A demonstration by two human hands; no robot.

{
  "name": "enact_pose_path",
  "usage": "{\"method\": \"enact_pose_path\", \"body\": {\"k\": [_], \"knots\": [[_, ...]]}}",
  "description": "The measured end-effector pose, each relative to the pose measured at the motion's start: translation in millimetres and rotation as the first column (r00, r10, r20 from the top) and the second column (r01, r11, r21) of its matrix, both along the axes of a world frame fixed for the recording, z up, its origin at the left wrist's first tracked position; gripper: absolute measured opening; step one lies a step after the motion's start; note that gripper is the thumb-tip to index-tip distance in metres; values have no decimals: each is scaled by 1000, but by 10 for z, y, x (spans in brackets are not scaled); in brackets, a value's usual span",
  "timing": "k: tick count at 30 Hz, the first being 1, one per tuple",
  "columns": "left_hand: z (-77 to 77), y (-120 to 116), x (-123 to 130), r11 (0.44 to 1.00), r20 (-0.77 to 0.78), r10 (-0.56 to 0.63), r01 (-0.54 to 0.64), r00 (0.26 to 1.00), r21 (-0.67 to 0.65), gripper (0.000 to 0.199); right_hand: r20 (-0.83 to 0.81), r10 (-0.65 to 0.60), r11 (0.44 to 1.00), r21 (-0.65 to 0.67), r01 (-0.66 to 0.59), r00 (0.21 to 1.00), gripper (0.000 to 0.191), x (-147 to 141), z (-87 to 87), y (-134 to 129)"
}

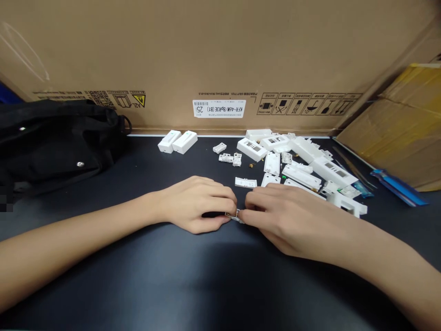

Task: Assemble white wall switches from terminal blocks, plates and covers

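Low over the dark tabletop, both hands meet at a small white plastic part with a brass-coloured metal piece at its left end. My left hand pinches that end between thumb and fingers. From the other side, my right hand grips the same part with closed fingers. Fingertips cover most of it, so its full shape is hidden. Just beyond the hands lies a flat white plastic strip. Small white blocks lie farther back.
A pile of white plastic housings and loose parts spreads behind my right hand. Two closed white cases stand at the back. A black bag lies left, a blue-handled tool right. A large cardboard box walls off the far edge.
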State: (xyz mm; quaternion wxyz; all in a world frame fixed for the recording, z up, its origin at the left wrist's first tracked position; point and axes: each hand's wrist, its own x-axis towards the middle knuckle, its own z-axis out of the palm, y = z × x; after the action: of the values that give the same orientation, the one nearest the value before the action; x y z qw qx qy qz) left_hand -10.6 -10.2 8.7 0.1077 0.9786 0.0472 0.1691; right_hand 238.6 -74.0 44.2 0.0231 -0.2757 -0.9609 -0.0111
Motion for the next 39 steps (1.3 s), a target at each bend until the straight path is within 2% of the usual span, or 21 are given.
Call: {"method": "enact_pose_path", "body": {"k": [30, 39], "knots": [[6, -5, 16, 998, 13, -2, 1, 1000, 59, 12, -26, -44, 997, -65, 42, 999, 22, -16, 39, -30], [6, -7, 3, 999, -7, -3, 3, 1000, 41, 11, -29, -48, 995, -90, 45, 998, 20, -23, 44, -38]]}}
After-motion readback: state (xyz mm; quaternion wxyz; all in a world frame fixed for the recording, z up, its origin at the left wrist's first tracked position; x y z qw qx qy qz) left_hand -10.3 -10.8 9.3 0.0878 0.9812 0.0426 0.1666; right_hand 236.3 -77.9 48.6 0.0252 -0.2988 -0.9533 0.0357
